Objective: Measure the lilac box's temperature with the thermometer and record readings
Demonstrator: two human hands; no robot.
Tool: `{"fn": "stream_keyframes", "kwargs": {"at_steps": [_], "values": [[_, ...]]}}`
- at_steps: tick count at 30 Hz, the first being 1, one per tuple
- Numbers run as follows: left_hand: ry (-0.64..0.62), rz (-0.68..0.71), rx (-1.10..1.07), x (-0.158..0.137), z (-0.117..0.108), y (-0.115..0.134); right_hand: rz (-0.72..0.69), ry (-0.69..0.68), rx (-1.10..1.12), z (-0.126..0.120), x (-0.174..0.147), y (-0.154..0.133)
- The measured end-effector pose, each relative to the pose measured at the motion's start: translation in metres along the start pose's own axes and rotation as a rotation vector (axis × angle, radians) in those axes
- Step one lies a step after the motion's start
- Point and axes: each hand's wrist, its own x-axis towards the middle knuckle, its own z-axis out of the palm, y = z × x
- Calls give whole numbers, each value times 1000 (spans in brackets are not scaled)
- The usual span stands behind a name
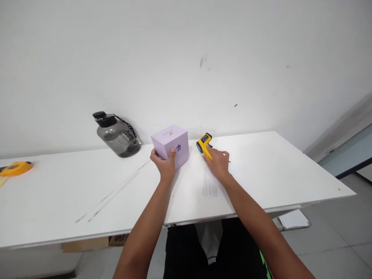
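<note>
My left hand (165, 162) grips the near lower corner of a lilac cardboard box (177, 145), thumb on the front face and fingers round its left side. The box stands at the back of the white table, near the wall. To its right, my right hand (217, 162) is closed round the handle of a yellow and black infrared thermometer gun (205, 142). Its small display faces up and its nose points toward the box. Whether the thermometer rests on the table I cannot tell.
A large smoky-grey water bottle (118, 135) with a black lid and strap stands left of the box. Farther left lies a yellow tape measure (17, 168). The white table (276, 166) backs onto a wall and ends on the right. Cardboard (87, 244) shows beneath it.
</note>
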Motion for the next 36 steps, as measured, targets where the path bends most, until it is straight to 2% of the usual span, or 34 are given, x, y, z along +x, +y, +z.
{"fn": "stream_keyframes", "kwargs": {"at_steps": [3, 5, 13, 18, 22, 27, 29, 32, 36], "values": [[-17, -12, -21, -1, 0, 1, 20, 27, -14, -4, 3, 4], [-19, 28, -15, -4, -2, 3, 40, 48, -38, -9, 7, 10], [-164, 118, 13, -16, -3, 7, 124, 69, -89, -28, 17, 51], [-182, 131, 29, -17, -2, 1, 142, 27, -86, -24, 21, 63], [-272, 178, -21, -18, 0, -5, 155, -44, -118, -22, 23, 62], [-220, 192, 27, -17, 1, -5, 170, -137, -157, -23, 23, 61], [-250, 165, -20, -17, 1, -4, 167, -154, -156, -21, 23, 62], [-225, 65, -122, -16, 4, -3, 148, -193, -135, -16, 22, 64], [-201, -45, -88, -14, 4, -3, 108, -200, -122, -10, 22, 65]]}}
